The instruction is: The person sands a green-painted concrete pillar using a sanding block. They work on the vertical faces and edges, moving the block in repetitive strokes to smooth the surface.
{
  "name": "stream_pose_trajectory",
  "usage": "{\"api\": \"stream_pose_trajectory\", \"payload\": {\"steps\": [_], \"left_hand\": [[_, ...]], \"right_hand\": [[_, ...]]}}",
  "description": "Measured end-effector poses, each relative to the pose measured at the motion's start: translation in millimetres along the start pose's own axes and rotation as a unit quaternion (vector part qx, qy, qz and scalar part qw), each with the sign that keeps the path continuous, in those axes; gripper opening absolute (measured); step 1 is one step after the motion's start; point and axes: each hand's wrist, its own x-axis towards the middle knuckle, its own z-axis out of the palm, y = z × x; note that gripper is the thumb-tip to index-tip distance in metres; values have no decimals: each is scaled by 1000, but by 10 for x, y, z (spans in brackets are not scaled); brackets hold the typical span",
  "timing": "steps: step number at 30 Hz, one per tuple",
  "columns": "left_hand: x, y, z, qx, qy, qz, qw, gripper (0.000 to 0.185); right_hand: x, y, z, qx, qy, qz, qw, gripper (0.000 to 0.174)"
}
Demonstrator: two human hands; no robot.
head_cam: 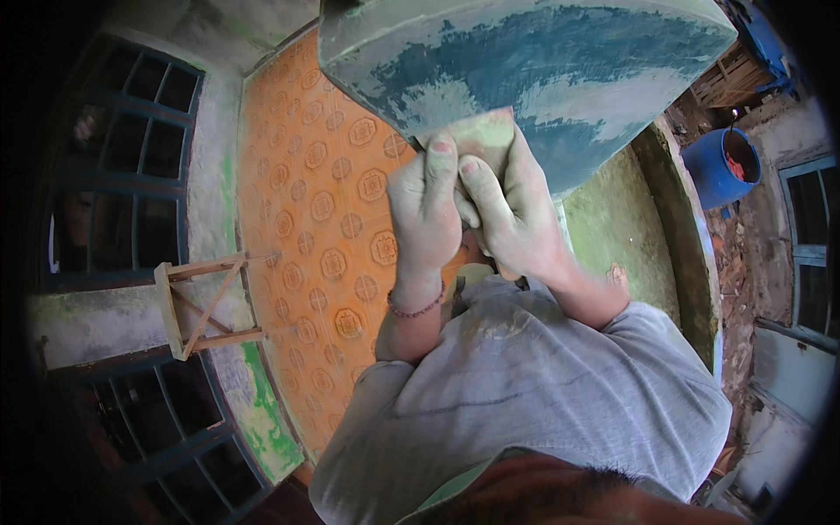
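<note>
In front of me stands a masonry pillar [564,125], its face a patchy mix of dark blue paint and pale grey areas. A small, pale, dusty sheet that looks like sandpaper [482,131] is at the pillar's lower edge, its corner bent up. My left hand [430,197] pinches its left side with the thumb on top. My right hand [515,203] grips its right side, thumb also laid over it. Both hands are coated in pale dust and almost touch each other. The fingers beneath the sheet are largely hidden.
Orange patterned floor tiles [328,203] lie to the left, where a wooden trestle frame [200,305] stands by the wall with paned windows [131,125]. On the right are a low ledge wall [682,243], a greenish floor strip [617,216] and a blue plastic drum [718,167].
</note>
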Motion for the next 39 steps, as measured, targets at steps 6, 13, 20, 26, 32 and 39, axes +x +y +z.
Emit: {"api": "stream_pose_trajectory", "payload": {"steps": [6,13,20,26,32,39], "left_hand": [[-93,-127,-36,35,-18,14,999,48],[-42,-47,-122,-8,-30,21,999,46],[-44,-80,-112,-17,-27,-7,999,45],[-20,-54,-59,-27,-6,11,1000,47],[-48,-85,-80,-5,-8,16,1000,48],[-73,-86,-76,-31,-15,-7,999,47]], "right_hand": [[-121,165,-19,14,4,71,997,27],[-38,117,45,14,-22,39,999,28],[-85,154,25,-14,-14,58,998,29],[-44,199,85,-44,19,-27,998,27],[-56,172,54,-9,-3,4,1000,29],[-87,115,39,-43,0,13,999,30]]}}
